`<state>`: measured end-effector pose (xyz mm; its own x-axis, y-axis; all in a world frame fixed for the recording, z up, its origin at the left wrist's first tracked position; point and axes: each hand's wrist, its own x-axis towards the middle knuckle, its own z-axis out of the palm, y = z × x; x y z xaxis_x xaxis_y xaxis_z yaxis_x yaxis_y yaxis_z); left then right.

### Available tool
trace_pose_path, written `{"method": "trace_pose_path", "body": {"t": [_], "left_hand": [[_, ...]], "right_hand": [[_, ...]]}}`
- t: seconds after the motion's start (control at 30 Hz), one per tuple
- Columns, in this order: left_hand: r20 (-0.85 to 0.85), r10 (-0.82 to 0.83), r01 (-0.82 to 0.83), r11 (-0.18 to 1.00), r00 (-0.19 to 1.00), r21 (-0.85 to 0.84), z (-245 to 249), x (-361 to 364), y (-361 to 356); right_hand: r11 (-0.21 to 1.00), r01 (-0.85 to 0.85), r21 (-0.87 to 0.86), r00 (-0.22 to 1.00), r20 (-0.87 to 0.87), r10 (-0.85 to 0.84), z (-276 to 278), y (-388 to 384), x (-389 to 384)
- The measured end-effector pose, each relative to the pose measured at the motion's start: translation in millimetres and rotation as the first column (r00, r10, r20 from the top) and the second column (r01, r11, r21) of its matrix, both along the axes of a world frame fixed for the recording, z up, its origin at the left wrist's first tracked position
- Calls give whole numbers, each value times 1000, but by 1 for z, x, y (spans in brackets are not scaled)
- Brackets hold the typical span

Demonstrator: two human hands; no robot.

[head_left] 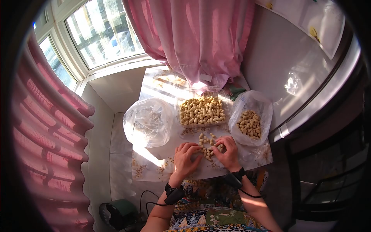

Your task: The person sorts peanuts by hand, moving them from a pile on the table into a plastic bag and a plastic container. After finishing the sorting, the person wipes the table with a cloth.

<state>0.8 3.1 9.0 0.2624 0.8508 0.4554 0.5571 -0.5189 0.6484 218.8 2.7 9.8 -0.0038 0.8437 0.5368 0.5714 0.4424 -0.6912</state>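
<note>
Peanuts (208, 152) lie in a small loose pile on the worktop (154, 174), between the left hand (185, 160) and the right hand (228, 154); both hands are curled at its edges, but whether either grips one I cannot tell. Behind the pile stands a box (203, 125) full of more, between the left bag (150, 116) and the right bag (264, 110)
</note>
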Motion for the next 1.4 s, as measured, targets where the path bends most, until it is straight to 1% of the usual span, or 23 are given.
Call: {"method": "trace_pose_path", "body": {"t": [0.07, 0.2, 0.27, 0.3, 0.37, 0.4, 0.5, 0.57, 0.6, 0.67, 0.7, 0.77, 0.8, 0.87, 0.97, 1.17, 1.4], "left_hand": [[3, 0, 0, 1000, 1000, -2, 1, 0, 0], [15, 0, 0, 1000, 1000, -28, 1, -2, 1], [28, 5, -4, 1000, 1000, -23, -3, -1, 2], [41, 8, -7, 1000, 999, -15, -4, -1, 2], [44, 5, -5, 1000, 999, -18, -6, -2, 2], [48, 3, -2, 1000, 999, -17, -6, -2, 3], [63, 2, 0, 1000, 998, -29, -4, -2, 2], [73, -1, 2, 1000, 997, -12, -4, -1, 3], [79, 0, 0, 1000, 997, 7, -4, -1, 3], [81, -2, 2, 1000, 997, -4, -4, 0, 3], [76, 2, -1, 1000, 997, -13, -3, -1, 2], [67, 4, -3, 1000, 998, -24, 0, -1, 1], [60, 7, -5, 999, 998, -33, 1, -1, 1], [58, 13, -11, 1000, 998, -28, 0, -1, 2], [58, 13, -11, 999, 998, -33, 0, -1, 1], [51, 11, -10, 999, 999, -34, 1, 0, 1], [53, 16, -14, 999, 998, -38, -1, -1, 1]], "right_hand": [[998, 16, -54, 999, -42, -18, -1, -1, 0], [999, 18, -50, 1000, -15, -19, -2, -2, 0], [994, 103, -36, 994, -43, -104, 2, -2, -1], [994, 101, -37, 994, -43, -103, 6, -2, -1], [990, 133, 52, 990, -51, -130, 15, -5, 0], [990, 129, 52, 991, -48, -127, 16, -7, 3], [992, 125, 20, 991, -44, -124, 8, -23, 17], [988, 139, -64, 990, -16, -140, -2, -29, 27], [987, 145, -64, 989, -11, -146, -1, -31, 29], [976, 154, -150, 987, -10, -158, 1, -34, 28], [976, 155, -153, 987, -10, -159, 0, -33, 27], [992, 118, -33, 988, 106, -114, 0, -27, 24], [993, 116, -32, 988, 104, -112, 1, -26, 22], [994, 109, -33, 973, 207, -100, 4, -27, 19], [992, 121, -31, 967, 229, -111, -1, -27, 19], [989, 146, -27, 971, 195, -138, -2, -29, 19], [989, 145, -4, 967, 212, -141, -6, -29, 21]]}}
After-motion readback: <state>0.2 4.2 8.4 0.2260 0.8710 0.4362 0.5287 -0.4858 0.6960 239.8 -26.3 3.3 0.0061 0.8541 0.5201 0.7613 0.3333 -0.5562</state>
